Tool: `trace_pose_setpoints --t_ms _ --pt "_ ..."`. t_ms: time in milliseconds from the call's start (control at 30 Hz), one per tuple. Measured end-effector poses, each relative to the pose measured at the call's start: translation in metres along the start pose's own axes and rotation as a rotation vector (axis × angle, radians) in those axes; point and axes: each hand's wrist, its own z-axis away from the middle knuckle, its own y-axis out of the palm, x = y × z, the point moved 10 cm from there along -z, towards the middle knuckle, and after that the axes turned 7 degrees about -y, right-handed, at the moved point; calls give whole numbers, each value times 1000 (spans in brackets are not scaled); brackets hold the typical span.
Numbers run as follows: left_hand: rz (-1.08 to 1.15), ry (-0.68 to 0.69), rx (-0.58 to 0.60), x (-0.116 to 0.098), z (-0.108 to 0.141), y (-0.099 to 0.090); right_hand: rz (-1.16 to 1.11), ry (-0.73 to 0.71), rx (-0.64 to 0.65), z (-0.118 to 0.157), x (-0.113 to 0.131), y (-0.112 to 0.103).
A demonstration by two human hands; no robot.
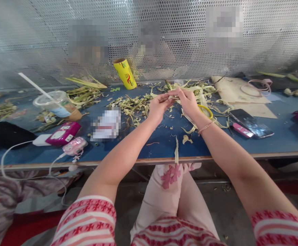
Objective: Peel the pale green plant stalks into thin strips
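Observation:
My left hand (159, 106) and my right hand (187, 101) meet over the blue table, fingertips close together. Both are closed in a pinch on a thin, pale green plant strip (173, 97), mostly covered by the fingers. Behind and beside my right hand lies a loose heap of long, pale plant strips (202, 94). To the left of my left hand spreads a pile of short, curled, dry-looking plant bits (136, 104). A yellow ring (206, 111), partly hidden, shows by my right wrist.
A yellow cardboard tube (125, 74) leans near the perforated metal panel (179, 41). Left are a plastic cup (59, 104) with a straw, a purple device (64, 133) and white cables. Right are brown paper (236, 89) and a phone (251, 123). The table edge (128, 162) runs before me.

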Motion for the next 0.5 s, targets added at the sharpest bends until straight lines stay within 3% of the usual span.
trace_pose_setpoints --t_ms 267,500 --pt "68 -96 42 4 4 8 96 -115 32 2 20 -9" --pt "64 -139 58 6 4 9 106 -133 39 2 25 -11"
